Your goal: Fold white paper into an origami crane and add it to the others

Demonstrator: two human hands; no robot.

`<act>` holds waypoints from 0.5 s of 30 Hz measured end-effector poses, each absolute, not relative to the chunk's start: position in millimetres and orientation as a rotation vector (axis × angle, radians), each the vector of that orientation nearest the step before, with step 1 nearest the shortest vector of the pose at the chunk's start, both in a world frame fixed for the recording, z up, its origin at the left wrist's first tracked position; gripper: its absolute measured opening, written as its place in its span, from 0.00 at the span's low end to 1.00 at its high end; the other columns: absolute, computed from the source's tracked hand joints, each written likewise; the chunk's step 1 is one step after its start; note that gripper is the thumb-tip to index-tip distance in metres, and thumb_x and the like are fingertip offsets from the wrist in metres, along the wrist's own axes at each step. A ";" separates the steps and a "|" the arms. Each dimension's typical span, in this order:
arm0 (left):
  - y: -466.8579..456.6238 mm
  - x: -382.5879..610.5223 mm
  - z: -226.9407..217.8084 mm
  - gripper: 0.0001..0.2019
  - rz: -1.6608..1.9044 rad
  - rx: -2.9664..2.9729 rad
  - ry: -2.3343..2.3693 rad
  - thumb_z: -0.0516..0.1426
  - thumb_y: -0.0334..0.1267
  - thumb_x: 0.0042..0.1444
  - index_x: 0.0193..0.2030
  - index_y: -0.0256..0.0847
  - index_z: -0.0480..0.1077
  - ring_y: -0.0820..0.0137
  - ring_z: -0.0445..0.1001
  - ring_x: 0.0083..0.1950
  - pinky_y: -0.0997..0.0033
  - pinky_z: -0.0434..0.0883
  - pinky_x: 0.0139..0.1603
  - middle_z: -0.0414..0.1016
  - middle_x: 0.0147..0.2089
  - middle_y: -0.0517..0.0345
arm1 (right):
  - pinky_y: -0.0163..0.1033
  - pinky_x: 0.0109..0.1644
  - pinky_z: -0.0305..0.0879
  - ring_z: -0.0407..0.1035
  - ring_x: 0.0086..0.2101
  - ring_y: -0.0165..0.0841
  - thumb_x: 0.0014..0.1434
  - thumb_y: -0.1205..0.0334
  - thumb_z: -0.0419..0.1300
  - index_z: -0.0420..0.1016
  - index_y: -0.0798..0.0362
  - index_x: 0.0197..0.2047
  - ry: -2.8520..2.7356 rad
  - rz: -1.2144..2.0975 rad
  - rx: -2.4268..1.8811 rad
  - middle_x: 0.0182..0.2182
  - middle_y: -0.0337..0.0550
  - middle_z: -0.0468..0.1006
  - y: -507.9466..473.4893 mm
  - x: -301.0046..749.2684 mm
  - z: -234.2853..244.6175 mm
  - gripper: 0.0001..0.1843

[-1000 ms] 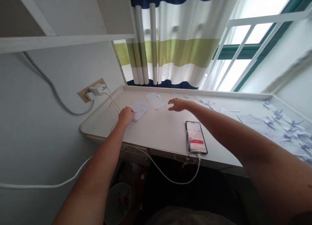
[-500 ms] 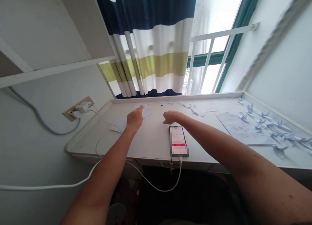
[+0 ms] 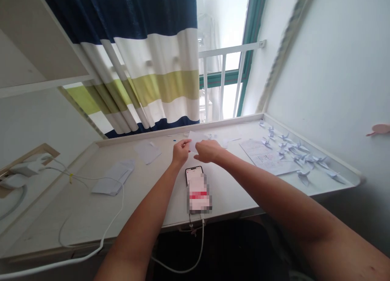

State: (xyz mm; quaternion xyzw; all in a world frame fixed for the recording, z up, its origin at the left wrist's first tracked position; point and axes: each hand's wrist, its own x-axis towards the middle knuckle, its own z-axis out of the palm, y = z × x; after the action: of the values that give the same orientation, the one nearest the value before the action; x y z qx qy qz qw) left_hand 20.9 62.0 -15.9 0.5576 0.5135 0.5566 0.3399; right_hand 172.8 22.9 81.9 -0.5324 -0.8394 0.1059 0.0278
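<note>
Left hand (image 3: 180,152): thumb and fingertips pinch the left edge of a small white paper sheet (image 3: 193,136), raised above the desk (image 3: 152,204) toward its rear edge. Right hand (image 3: 208,151): fingers curl in at the sheet's right side, thumb below the index finger; whether they grip the paper or merely touch it cannot be told. Just nearer the viewer lies a smartphone (image 3: 198,191), its screen partly pixelated, with a white charging cable (image 3: 203,240) at its lower end. To the left, a loose sheet (image 3: 148,152) lies behind a stack of papers (image 3: 114,178), which a thin white cord partly crosses. To the right, a sheet bearing writing (image 3: 263,159) lies beside and partly under a cluster of folded paper cranes (image 3: 284,137). Beyond the desk hang a navy, white and olive banded curtain (image 3: 137,55) and, right of it, a white railing (image 3: 224,52) before the window.
</note>
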 end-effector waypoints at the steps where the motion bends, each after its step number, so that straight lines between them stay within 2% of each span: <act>1: 63.2 21.5 -18.8 0.16 1.445 1.434 1.308 0.59 0.44 0.63 0.50 0.35 0.80 0.58 0.82 0.49 0.59 0.81 0.45 0.84 0.52 0.41 | 0.55 0.51 0.74 0.80 0.48 0.55 0.68 0.50 0.64 0.81 0.54 0.51 -2.532 0.326 -1.669 0.46 0.61 0.85 30.3 176.6 75.1 0.17; 2: 63.1 21.3 -21.5 0.17 1.442 1.423 1.277 0.60 0.45 0.63 0.50 0.35 0.80 0.57 0.82 0.51 0.57 0.81 0.49 0.84 0.54 0.41 | 0.54 0.52 0.73 0.79 0.50 0.54 0.72 0.47 0.59 0.78 0.55 0.57 -2.473 0.323 -1.681 0.49 0.62 0.84 37.7 180.7 67.0 0.21; 4: 60.3 19.1 -26.5 0.18 1.426 1.427 1.207 0.62 0.46 0.62 0.53 0.38 0.81 0.57 0.80 0.58 0.55 0.76 0.61 0.83 0.58 0.44 | 0.54 0.56 0.72 0.76 0.56 0.53 0.75 0.42 0.50 0.66 0.57 0.69 -2.331 0.320 -1.697 0.57 0.63 0.80 51.7 189.1 47.7 0.31; 7: 55.4 14.7 -32.7 0.21 1.409 1.411 1.150 0.63 0.50 0.63 0.57 0.41 0.80 0.56 0.77 0.65 0.54 0.71 0.68 0.80 0.63 0.45 | 0.55 0.62 0.70 0.72 0.62 0.53 0.69 0.36 0.59 0.55 0.56 0.74 -1.905 0.575 -1.628 0.63 0.64 0.76 68.1 198.3 13.9 0.43; 11: 56.7 10.8 -37.4 0.22 1.435 1.387 1.096 0.66 0.51 0.59 0.55 0.40 0.80 0.55 0.78 0.63 0.55 0.72 0.66 0.82 0.60 0.44 | 0.55 0.67 0.66 0.69 0.64 0.50 0.63 0.44 0.67 0.58 0.50 0.71 -1.768 0.704 -1.368 0.66 0.59 0.73 78.5 198.1 -22.6 0.41; 15: 60.2 10.8 -40.7 0.18 1.528 1.377 1.115 0.68 0.49 0.58 0.48 0.39 0.81 0.58 0.82 0.54 0.59 0.75 0.59 0.85 0.51 0.45 | 0.52 0.63 0.70 0.77 0.53 0.43 0.65 0.50 0.64 0.60 0.50 0.67 -1.575 0.739 -1.123 0.53 0.53 0.81 81.0 192.7 -33.6 0.33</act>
State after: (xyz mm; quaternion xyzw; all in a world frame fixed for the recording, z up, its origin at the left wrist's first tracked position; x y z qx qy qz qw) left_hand 10.8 60.2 -40.7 0.5417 0.4389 0.6014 0.3902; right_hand 192.7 81.0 -33.6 -0.4662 -0.6542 0.3071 0.5102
